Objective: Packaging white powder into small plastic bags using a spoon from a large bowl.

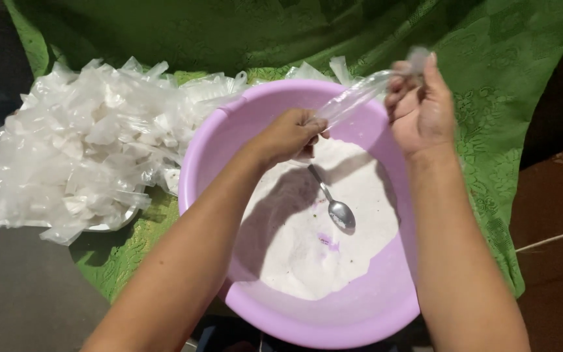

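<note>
Two hands [353,124] (gripping bag [360,96]), powder-filled basin [373,313], spoon [333,203]

A green cloth [490,78] with a faint embossed leaf pattern covers the work area and rises in folds at the back. Bare grey floor [21,293] shows at the lower left, reddish-brown floor [555,195] at the right (crossed by a thin pale cord [555,238]). The corners beyond the cloth lie in deep shadow.

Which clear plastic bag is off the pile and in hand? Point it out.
The narrow bag stretched between left hand and right hand above the purple basin; the rest lie heaped beside it.
</note>
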